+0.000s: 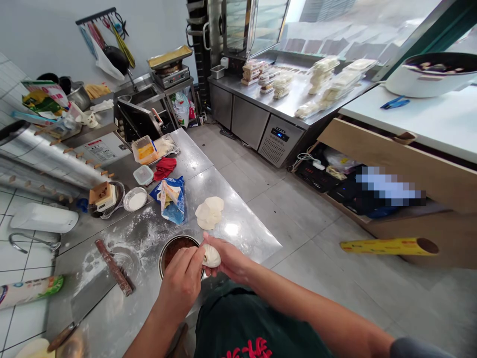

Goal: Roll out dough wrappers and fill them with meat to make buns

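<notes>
Between my hands, over the steel table's front edge, is a pleated bun (212,256) of pale dough. My left hand (183,272) has its fingers pinched at the bun's gathered side. My right hand (231,259) cups the bun from the right, fingers curled round it. Just behind my left hand stands a round metal bowl (162,258) with brown filling, partly hidden by that hand. A fanned stack of round dough wrappers (209,213) lies on the table beyond my hands.
On the floured steel table (231,199) lie a rolling pin (114,267), a long-bladed knife (61,336), a blue bag (172,201), a red cloth (164,168) and a flour bowl (135,199). Packed food boxes (328,82) stand on the far counter. A yellow tube (380,246) is at right.
</notes>
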`<state>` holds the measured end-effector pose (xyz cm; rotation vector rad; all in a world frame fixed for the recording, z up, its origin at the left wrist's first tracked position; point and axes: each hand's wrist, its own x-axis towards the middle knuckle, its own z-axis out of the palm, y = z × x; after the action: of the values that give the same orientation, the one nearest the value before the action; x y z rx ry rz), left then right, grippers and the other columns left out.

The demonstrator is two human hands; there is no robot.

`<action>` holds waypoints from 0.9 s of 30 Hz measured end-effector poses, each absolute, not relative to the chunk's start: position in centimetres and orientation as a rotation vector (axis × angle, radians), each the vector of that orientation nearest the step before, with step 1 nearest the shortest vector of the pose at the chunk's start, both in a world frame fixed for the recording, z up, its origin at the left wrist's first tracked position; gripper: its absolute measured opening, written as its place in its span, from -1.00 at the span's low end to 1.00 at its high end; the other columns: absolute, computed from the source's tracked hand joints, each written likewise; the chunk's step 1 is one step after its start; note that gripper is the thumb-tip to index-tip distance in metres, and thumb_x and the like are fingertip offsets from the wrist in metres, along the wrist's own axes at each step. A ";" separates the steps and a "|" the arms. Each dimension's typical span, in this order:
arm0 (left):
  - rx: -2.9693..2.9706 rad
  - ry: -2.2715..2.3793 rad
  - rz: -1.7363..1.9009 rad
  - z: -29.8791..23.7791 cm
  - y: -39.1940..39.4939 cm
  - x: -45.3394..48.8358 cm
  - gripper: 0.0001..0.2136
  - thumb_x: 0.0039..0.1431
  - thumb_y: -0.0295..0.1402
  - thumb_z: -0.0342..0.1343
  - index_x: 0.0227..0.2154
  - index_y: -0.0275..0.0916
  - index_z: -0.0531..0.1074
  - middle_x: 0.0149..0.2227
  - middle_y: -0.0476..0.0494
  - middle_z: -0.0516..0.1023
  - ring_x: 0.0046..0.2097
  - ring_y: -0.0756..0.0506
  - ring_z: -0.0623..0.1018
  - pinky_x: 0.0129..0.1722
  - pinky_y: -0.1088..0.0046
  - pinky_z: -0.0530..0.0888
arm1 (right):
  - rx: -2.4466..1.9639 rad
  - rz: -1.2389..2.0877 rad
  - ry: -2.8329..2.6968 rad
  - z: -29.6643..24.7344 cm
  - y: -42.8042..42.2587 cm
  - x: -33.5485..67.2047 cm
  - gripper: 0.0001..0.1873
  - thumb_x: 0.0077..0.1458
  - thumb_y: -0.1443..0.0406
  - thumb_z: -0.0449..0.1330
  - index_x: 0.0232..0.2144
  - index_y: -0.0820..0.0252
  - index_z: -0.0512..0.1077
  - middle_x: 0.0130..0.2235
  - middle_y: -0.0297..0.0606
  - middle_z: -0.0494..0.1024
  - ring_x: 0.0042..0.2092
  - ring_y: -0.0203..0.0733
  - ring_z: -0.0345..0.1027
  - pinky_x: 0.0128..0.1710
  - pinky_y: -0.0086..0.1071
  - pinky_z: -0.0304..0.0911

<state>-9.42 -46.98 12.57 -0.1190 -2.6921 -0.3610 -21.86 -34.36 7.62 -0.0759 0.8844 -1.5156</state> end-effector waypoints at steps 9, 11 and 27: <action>-0.115 -2.682 -0.353 13.2 -46.8 -9.2 -0.61 0.25 -0.64 0.13 0.11 -0.31 0.43 -0.15 -0.24 0.60 -0.13 -0.14 0.59 -0.05 0.29 0.53 | -0.117 -1.509 0.897 7.8 -34.5 -21.8 -0.34 0.26 -0.22 0.05 -0.41 0.26 0.43 -0.60 -0.29 0.44 -0.63 -0.31 0.29 -0.70 -0.50 0.11; -0.137 -2.696 -0.340 13.2 -46.9 -9.1 -0.56 0.26 -0.64 0.12 0.19 -0.31 0.39 -0.12 -0.24 0.61 -0.10 -0.12 0.60 -0.04 0.33 0.53 | -0.108 -1.451 0.879 7.7 -34.5 -21.8 -0.29 0.28 -0.24 -0.03 -0.41 0.27 0.45 -0.63 -0.29 0.41 -0.64 -0.30 0.29 -0.70 -0.49 0.12; -0.065 -2.644 -0.384 13.1 -47.5 -8.9 -0.69 0.22 -0.66 0.19 0.00 -0.32 0.45 -0.16 -0.24 0.60 -0.12 -0.12 0.58 -0.03 0.31 0.53 | -0.126 -1.468 0.809 8.0 -35.1 -22.3 -0.44 0.30 -0.15 0.08 -0.27 0.25 0.44 -0.52 -0.31 0.48 -0.63 -0.35 0.25 -0.70 -0.52 0.05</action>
<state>-8.91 -47.49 13.11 -0.0648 -2.6440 -0.3840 -22.29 -35.08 7.97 -0.1261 0.8091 -1.4677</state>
